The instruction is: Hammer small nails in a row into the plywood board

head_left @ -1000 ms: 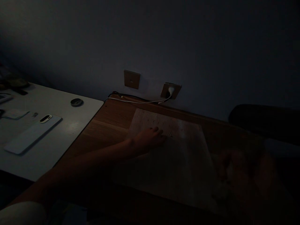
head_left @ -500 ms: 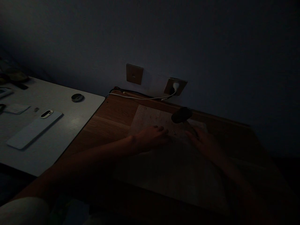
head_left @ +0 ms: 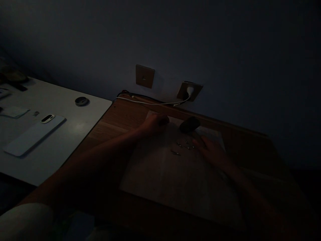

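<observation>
The fingers of the left hand (head_left: 153, 124) are curled; it is too dark to tell if they pinch anything. This hand is at 10 o'clock from the little metal bits (head_left: 179, 145), which lie loose on the pale board (head_left: 175, 180). At 3 o'clock from them, the right hand (head_left: 210, 149) seems to grasp the dark tool (head_left: 190, 124), whose round end is at 1 o'clock. The step in hand looks like handling the metal bits; being so tiny, I think they call for a light, careful touch next. The board lies on the wooden bench (head_left: 120, 115). At 9 o'clock, just beside it, a white bench (head_left: 72, 137) holds a phone (head_left: 35, 135). At 12 o'clock is a wall (head_left: 87, 50) with a plug (head_left: 190, 90) in it. The room is very dim.
</observation>
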A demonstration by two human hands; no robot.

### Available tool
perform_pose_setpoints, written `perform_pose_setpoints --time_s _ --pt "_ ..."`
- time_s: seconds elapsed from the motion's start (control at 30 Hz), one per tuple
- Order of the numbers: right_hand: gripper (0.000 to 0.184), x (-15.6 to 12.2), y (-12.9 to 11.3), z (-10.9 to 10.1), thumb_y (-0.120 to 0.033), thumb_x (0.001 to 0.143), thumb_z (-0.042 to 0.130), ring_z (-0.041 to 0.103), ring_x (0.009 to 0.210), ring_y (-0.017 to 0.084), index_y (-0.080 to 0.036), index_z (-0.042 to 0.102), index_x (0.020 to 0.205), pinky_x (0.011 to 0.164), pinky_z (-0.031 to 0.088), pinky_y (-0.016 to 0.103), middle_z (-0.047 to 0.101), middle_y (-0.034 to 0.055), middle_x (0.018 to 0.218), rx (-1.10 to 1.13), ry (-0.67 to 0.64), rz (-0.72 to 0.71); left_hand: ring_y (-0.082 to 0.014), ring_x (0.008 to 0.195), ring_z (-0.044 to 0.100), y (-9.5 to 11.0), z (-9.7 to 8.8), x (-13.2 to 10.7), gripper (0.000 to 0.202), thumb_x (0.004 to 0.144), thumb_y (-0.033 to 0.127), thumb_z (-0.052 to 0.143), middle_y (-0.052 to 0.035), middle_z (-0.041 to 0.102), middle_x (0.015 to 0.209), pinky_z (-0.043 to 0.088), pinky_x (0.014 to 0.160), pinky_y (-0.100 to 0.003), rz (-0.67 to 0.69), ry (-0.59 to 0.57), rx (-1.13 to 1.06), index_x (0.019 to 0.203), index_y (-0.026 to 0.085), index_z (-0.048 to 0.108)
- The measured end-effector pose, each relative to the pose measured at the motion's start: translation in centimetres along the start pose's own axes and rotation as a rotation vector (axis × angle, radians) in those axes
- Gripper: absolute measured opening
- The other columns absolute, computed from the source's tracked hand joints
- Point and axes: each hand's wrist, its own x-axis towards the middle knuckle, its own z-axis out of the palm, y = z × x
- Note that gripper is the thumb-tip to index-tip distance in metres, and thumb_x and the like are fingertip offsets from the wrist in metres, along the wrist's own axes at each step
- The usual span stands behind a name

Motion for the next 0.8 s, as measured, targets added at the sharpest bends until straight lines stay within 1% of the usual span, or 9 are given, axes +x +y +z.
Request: perform_pose_setpoints --time_s 0.1,0.2,0.33,0.43,0.57,0.7,0.8 --pt "0.04 0.4 -0.2 -0.1 -0.058 0.104 0.046 0.075 0.089 0.033 -0.026 0.061 0.085 0.078 0.052 0.041 0.076 0.0111 0.09 -0.009 -0.027 0.032 -0.0157 0.079 0.068 -0.4 0.4 0.2 0.019 0.084 0.013 0.063 -0.007 0.077 0.091 0.049 0.074 -0.026 0.029 0.009 -0.017 0.098 0.012 0.076" --pt "0.037 0.3 -0.6 0.2 -0.053 0.106 0.046 0.075 0.094 0.035 -0.024 0.064 0.092 0.082 0.052 0.042 0.077 0.0139 0.096 -0.071 0.017 0.043 -0.0175 0.085 0.07 -0.6 0.4 0.4 0.023 0.08 0.013 0.064 -0.0075 0.078 0.094 0.051 0.079 -0.027 0.041 -0.01 -0.008 0.1 0.013 0.076" --pt "0.04 -0.4 -1.6 0.7 -0.054 0.107 0.048 0.075 0.099 0.037 -0.02 0.068 0.103 0.082 0.052 0.042 0.078 0.0185 0.103 -0.163 0.078 0.081 -0.0197 0.09 0.073 -0.7 0.3 0.5 0.025 0.078 0.013 0.063 -0.0078 0.08 0.097 0.052 0.083 -0.03 0.048 -0.039 0.006 0.1 0.014 0.077" --pt "0.039 -0.7 -1.9 0.8 -0.052 0.106 0.048 0.075 0.101 0.037 -0.019 0.068 0.105 0.083 0.052 0.042 0.078 0.0191 0.106 -0.161 0.089 0.08 -0.0182 0.086 0.072 -0.7 0.3 0.4 0.025 0.079 0.014 0.063 -0.0083 0.079 0.095 0.052 0.08 -0.028 0.044 -0.02 -0.002 0.1 0.013 0.077" --pt "0.038 -0.5 -1.2 1.0 -0.051 0.105 0.048 0.075 0.099 0.036 -0.019 0.068 0.11 0.084 0.053 0.043 0.079 0.0182 0.11 -0.139 0.12 0.059 -0.0156 0.08 0.069 -1.0 0.4 0.2 0.022 0.081 0.014 0.063 -0.0065 0.077 0.09 0.049 0.075 -0.026 0.015 0.04 -0.008 0.097 0.012 0.077" --pt "0.041 -0.7 -0.5 1.5 -0.054 0.105 0.048 0.075 0.096 0.036 -0.02 0.069 0.114 0.082 0.052 0.043 0.079 0.0156 0.104 -0.165 0.174 0.034 -0.0157 0.079 0.068 -0.9 0.3 0.2 0.019 0.082 0.012 0.063 -0.0066 0.076 0.087 0.049 0.075 -0.026 -0.017 0.072 -0.004 0.095 0.011 0.077" --pt "0.042 -1.0 -0.5 1.6 -0.054 0.106 0.048 0.074 0.093 0.035 -0.02 0.07 0.115 0.079 0.051 0.042 0.079 0.0148 0.1 -0.148 0.177 0.024 -0.0163 0.078 0.068 -0.6 0.1 0.1 0.02 0.082 0.011 0.063 -0.0075 0.076 0.087 0.049 0.074 -0.027 -0.056 0.081 0.028 0.096 0.01 0.077"
